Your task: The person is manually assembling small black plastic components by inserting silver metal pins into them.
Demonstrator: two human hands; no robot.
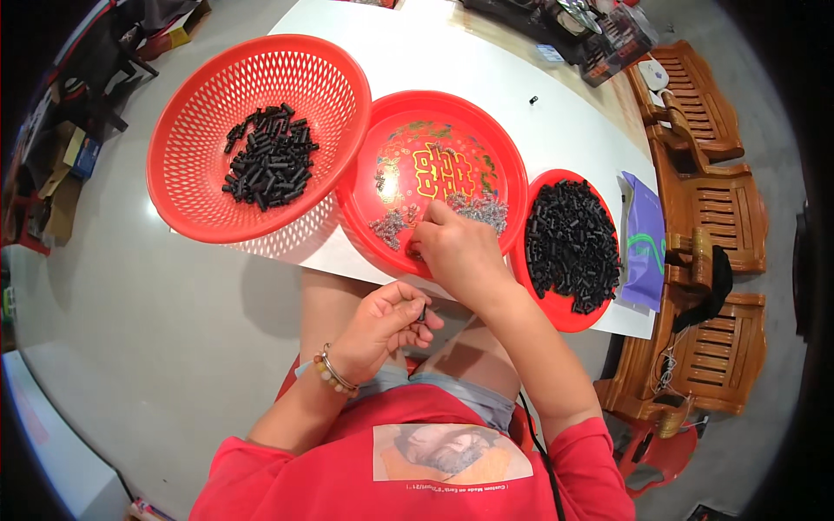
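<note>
My left hand is closed in front of my lap, pinching a small black tube-shaped piece between thumb and fingers. Over the near edge of a round red tray, my right hand points down with its fingertips drawn together. Whatever those fingers grip, if anything, is hidden behind them. Small silvery metal pieces lie in the tray, one pile just beyond the right hand and a smaller cluster to its left.
A red perforated basket holding black tubes overlaps the tray's left side. To the right, a red dish is heaped with short black pieces. Beside it lies a purple packet. One loose black piece rests on the white table.
</note>
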